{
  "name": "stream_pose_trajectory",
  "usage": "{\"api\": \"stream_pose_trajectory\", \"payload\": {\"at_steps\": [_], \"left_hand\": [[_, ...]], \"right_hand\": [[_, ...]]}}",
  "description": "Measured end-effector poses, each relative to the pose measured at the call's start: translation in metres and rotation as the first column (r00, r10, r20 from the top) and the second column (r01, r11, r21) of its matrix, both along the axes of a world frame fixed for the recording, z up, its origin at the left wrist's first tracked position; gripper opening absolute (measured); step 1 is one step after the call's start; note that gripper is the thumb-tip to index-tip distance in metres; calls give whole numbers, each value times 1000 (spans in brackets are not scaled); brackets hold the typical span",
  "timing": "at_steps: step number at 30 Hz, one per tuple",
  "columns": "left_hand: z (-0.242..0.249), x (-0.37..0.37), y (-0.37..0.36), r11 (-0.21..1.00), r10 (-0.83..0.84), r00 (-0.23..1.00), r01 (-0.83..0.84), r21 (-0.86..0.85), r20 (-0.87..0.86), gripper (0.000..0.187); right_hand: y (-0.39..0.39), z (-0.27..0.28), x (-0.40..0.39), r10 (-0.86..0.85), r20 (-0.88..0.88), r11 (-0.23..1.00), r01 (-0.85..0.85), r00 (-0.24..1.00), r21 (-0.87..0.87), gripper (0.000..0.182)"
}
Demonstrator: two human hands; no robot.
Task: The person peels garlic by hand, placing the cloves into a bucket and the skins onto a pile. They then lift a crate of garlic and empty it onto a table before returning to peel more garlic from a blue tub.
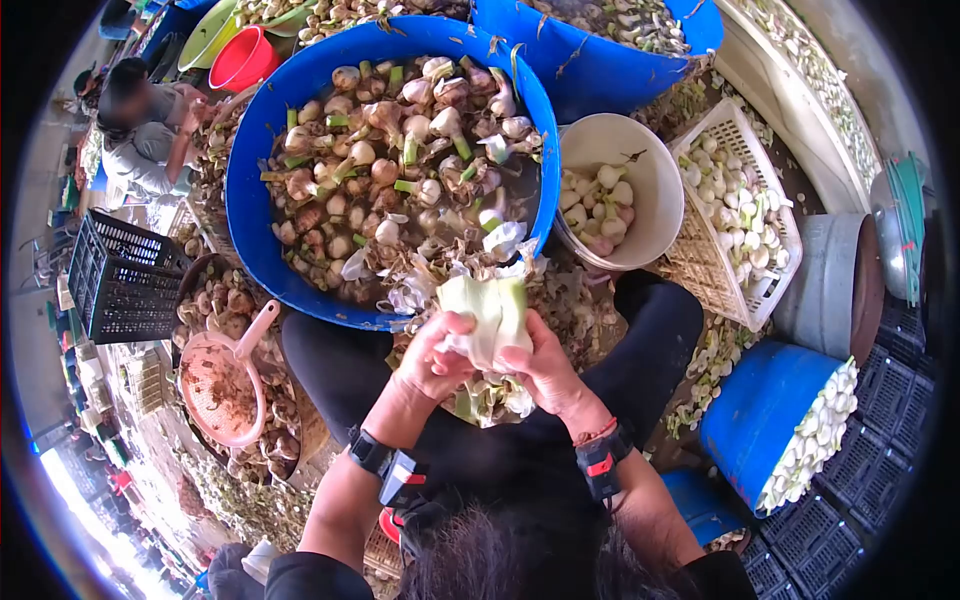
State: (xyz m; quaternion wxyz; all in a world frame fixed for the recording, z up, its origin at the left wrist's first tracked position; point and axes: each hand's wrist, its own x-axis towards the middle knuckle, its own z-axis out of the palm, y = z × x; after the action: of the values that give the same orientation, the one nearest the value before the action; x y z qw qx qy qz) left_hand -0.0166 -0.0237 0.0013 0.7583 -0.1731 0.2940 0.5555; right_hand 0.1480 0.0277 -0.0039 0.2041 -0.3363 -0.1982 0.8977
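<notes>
Between my two hands, just in front of the blue tub's near rim, is a pale green-white garlic bulb (487, 318) with peeling outer layers. My left hand (437, 357) grips its left side, fingers curled with the thumb on top. On the right side, my right hand (545, 368) holds it with thumb and fingers pressed in. Loose peel (490, 398) hangs or lies just below the hands. The large blue tub (240, 215) beyond holds many unpeeled garlic bulbs in murky water.
A white bucket (655, 190) and a white crate (783, 262) hold peeled bulbs at the right. A pink strainer (215, 385) lies on garlic at the left. A blue barrel (765, 415) stands lower right. Another person (150, 150) sits upper left near a black crate (125, 280).
</notes>
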Motion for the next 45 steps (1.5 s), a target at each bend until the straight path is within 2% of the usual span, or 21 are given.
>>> {"api": "stream_pose_trajectory", "payload": {"at_steps": [3, 6, 8, 10, 13, 15, 18, 20, 21, 23, 24, 25, 29, 31, 32, 33, 36, 37, 41, 43, 45], "left_hand": [[-17, -12, -7, 998, 35, 996, -38, 44, 81, 4], [-13, -3, 3, 992, -98, 810, 33, -122, -578, 14], [-6, 8, 2, 996, -46, 842, -6, -94, -537, 16], [3, 12, 2, 997, 62, 912, -74, -14, -406, 16], [-13, 18, 7, 921, 284, 922, -339, 191, 264, 27], [-13, 19, -1, 941, 332, 868, -329, -74, 369, 31], [19, 26, -4, 996, -1, 999, -3, -95, -38, 14], [-1, 27, -10, 944, -234, 846, 315, 95, -480, 23], [-3, 24, -2, 859, -378, 564, 509, -51, -734, 48], [-18, 35, 6, 839, 49, -171, 541, -52, -984, 69], [-16, 44, 9, 890, -113, 408, 447, 90, -906, 79], [-7, 39, 15, 827, -253, 50, 529, -190, -966, 72], [-7, 29, 15, 914, -247, 658, 403, 55, -711, 21], [6, 8, 24, 865, -355, 455, 491, -102, -817, 14], [4, -14, 29, 783, -321, 92, 586, -209, -942, 19], [-20, -42, 36, 747, -203, -21, 643, -169, -979, 20], [-86, -109, 56, 797, -189, -829, 183, -576, -526, 34], [-120, -133, 55, 752, -127, -874, 224, -620, -469, 39], [-143, -156, 67, 501, -313, -839, 253, -828, -446, 30], [-111, -134, 66, 636, -277, -831, 218, -741, -483, 23], [-82, -110, 64, 816, -566, 201, 269, -511, -799, 32]], "right_hand": [[2, -2, 6, 16, -95, 1000, -16, 995, -3, 52], [8, 4, 10, 61, -148, 993, -75, 987, -88, 48], [7, -1, 8, 60, -190, 979, -94, 980, -179, 46], [-1, -21, 1, 26, 63, 995, -32, 998, 96, 31], [4, -17, -6, -257, 37, 931, 258, 966, -257, 35], [14, -20, -4, -460, -30, 813, 408, 887, -416, 35], [35, -42, 12, -449, -53, 796, 372, 892, -477, 37], [30, -36, 8, -411, 50, 792, 384, 910, -474, 44], [29, -13, -6, -369, 150, 800, 396, 917, -450, 49], [20, -28, -5, -342, 80, 860, 347, 936, -375, 54], [16, -22, -14, -356, 178, 884, 392, 917, -254, 53], [12, -16, -23, -378, 271, 897, 422, 885, -128, 53], [30, -46, -8, -498, 468, 857, 333, 730, 393, 51], [65, -48, -8, -685, 333, 727, 639, 649, 251, 56], [81, -52, 7, -657, 265, 748, 653, 706, 117, 58], [96, -55, 21, -634, 186, 762, 648, 750, -15, 59], [105, -43, 19, -528, 368, 815, 579, 765, -34, 44], [101, -43, 16, -470, 399, 865, 500, 787, 33, 41], [70, -17, -17, -261, 321, 883, 91, 910, 460, 29], [56, -19, -30, -85, 205, 885, -21, 975, 464, 34], [43, -22, -53, -71, 357, 725, -197, 931, 660, 42]]}}
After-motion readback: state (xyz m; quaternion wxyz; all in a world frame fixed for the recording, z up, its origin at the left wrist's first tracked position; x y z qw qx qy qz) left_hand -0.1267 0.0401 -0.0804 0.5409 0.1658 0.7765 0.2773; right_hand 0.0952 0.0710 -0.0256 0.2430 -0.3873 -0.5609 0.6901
